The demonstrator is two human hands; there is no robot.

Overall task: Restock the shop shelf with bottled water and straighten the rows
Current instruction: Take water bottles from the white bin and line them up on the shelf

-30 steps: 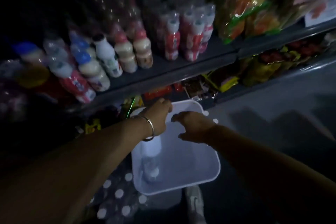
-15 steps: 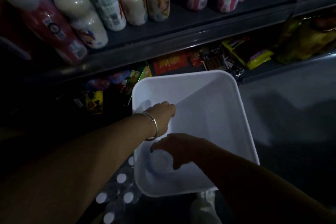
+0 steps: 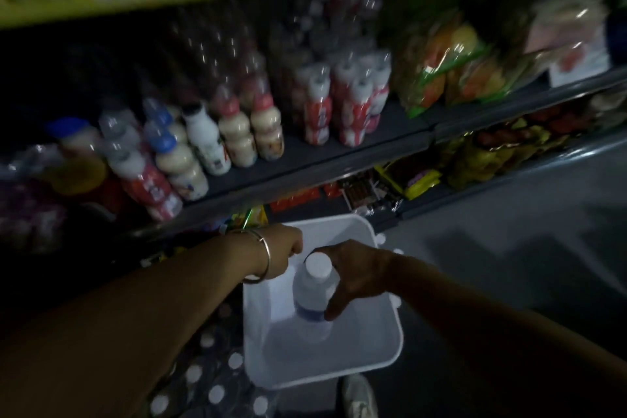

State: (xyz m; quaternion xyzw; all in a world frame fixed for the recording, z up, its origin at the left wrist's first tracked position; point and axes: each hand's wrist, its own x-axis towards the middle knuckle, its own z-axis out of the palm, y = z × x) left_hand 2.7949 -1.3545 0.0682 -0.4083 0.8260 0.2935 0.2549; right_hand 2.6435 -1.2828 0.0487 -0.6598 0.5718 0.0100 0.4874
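A clear water bottle (image 3: 314, 295) with a white cap and a blue label stands upright over the white plastic tub (image 3: 369, 353). My right hand (image 3: 353, 276) grips it round the neck and shoulder, thumb down the side. My left hand (image 3: 283, 253), with a metal bangle on the wrist, holds the tub's far left rim. The dark shelf (image 3: 305, 159) above carries rows of small drink bottles (image 3: 237, 136) and, further back, dim clear bottles (image 3: 315, 44).
A shrink-wrapped pack of white-capped water bottles (image 3: 210, 380) lies on the floor left of the tub. Snack bags (image 3: 451, 64) fill the shelf's right part. Packets (image 3: 420, 176) crowd the lower shelf. Grey floor (image 3: 509, 231) spreads to the right. A shoe (image 3: 359, 397) shows below the tub.
My right hand took hold of the bottle at the tub's bottom and raised it upright. The view tilted up toward the shelves. My left hand stayed on the rim.
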